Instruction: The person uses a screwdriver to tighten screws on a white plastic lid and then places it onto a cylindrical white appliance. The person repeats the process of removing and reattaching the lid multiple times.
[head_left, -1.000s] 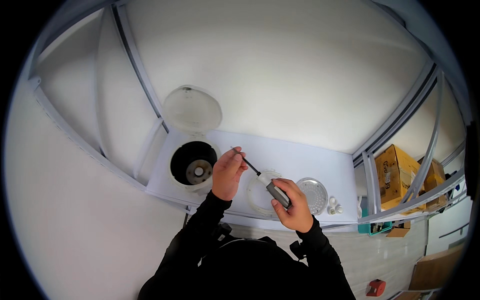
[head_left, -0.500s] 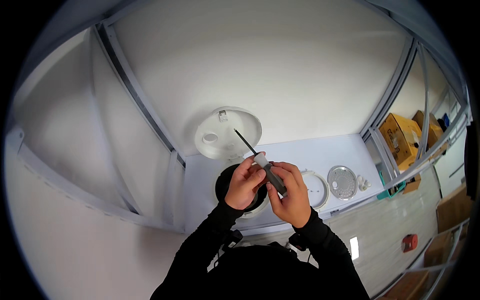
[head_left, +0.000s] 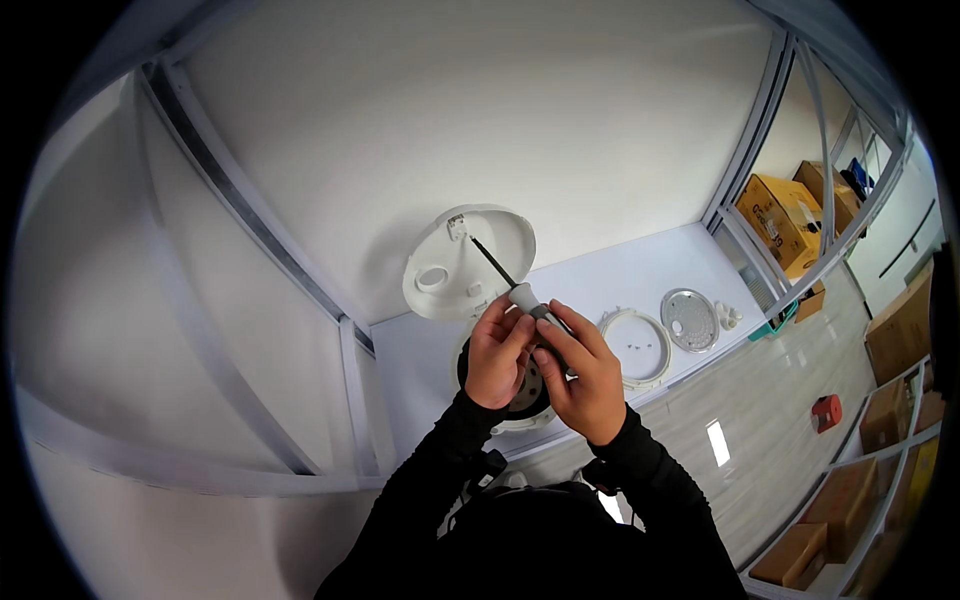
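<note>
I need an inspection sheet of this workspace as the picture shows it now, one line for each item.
Surface: white table, bare at its rear part.
Job's things: screwdriver with thin dark shaft, tip up near the edge of the raised round white lid; dark open appliance body under the hands.
Clutter: white ring with small screws inside; round metal plate; small white parts beside it.
Grips: left hand and right hand both closed on the screwdriver handle.
Cables: nothing seen.
Surroundings: white walls with grey metal frame bars; cardboard boxes on shelves at right; small red object on the glossy floor.
</note>
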